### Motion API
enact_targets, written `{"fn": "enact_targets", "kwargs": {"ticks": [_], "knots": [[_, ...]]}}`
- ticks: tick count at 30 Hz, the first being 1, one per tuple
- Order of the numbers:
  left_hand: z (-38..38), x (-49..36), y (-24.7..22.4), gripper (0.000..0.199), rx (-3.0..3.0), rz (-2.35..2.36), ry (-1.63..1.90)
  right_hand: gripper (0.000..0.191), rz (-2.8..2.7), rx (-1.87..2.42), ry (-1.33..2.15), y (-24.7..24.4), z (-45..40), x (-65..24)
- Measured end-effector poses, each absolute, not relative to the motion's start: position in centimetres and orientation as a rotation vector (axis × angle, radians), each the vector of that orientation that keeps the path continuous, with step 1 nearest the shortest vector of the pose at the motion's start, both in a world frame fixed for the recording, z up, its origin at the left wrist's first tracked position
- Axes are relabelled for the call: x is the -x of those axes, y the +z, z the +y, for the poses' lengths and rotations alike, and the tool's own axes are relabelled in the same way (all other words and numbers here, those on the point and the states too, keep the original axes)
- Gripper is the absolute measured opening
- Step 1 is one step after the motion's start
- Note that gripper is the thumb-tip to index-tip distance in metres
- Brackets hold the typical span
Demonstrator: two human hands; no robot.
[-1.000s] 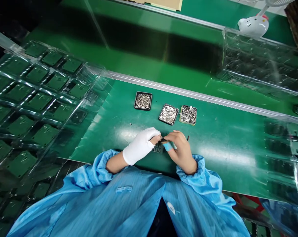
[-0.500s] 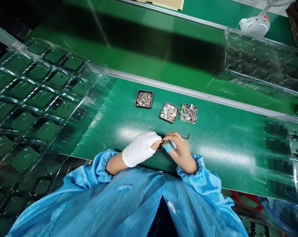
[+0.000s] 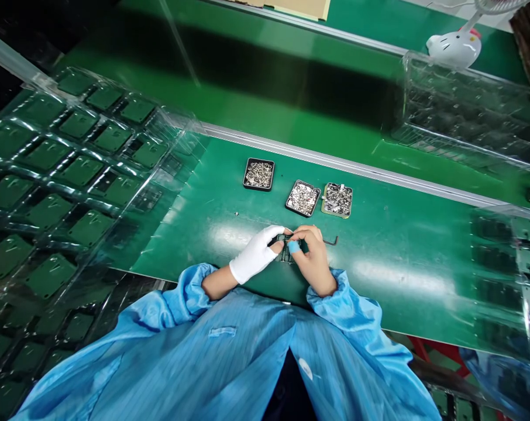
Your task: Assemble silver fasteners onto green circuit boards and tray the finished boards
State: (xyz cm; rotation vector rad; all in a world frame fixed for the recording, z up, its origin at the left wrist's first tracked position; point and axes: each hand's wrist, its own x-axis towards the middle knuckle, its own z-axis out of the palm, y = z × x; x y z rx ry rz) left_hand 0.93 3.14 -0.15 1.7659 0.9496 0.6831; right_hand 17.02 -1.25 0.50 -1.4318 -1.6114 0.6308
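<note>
Between my hands is a small dark part with cut-outs [image 3: 286,256]; its kind is unclear. My left hand [image 3: 255,256], in a white glove that bares the fingertips, is closed on its left side. My right hand [image 3: 314,257], bare with blue tape on the thumb, pinches at the part's upper right edge; anything between those fingertips is too small to make out. Just beyond my right hand lies a black hex key [image 3: 332,240], its other end hidden. Further back are a black tray of small metal pieces [image 3: 272,175], a second tray [image 3: 286,206] and a third tray [image 3: 349,215].
Clear plastic blister trays [image 3: 78,169] are stacked at the left. A clear plastic container [image 3: 462,111] stands at the back right, near a white fan base [image 3: 453,48]. More blister trays [image 3: 506,257] sit at the right edge. A tiny metal piece [image 3: 236,214] lies on the green table [image 3: 401,263].
Both hands have shifted slightly up and away from my body. My right hand has turned and opened up the view of the dark part, which was mostly hidden before.
</note>
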Motion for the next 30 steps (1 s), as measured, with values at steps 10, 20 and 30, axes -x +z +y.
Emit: {"fn": "enact_targets", "kwargs": {"ticks": [10,20,30], "knots": [[3.0,-1.0,0.0,0.023,-1.753,0.951,0.679,0.007,-1.636,1.451,0.554,-0.1,-1.4,-16.8],[3.3,-2.1,-0.4,0.017,-1.601,1.076,0.718,0.014,-1.268,1.337,1.000,-0.8,-1.5,-16.8],[3.2,-1.9,0.6,0.026,-2.208,1.222,0.854,0.015,-1.195,1.353,1.084,-0.7,-1.5,-17.5]]}}
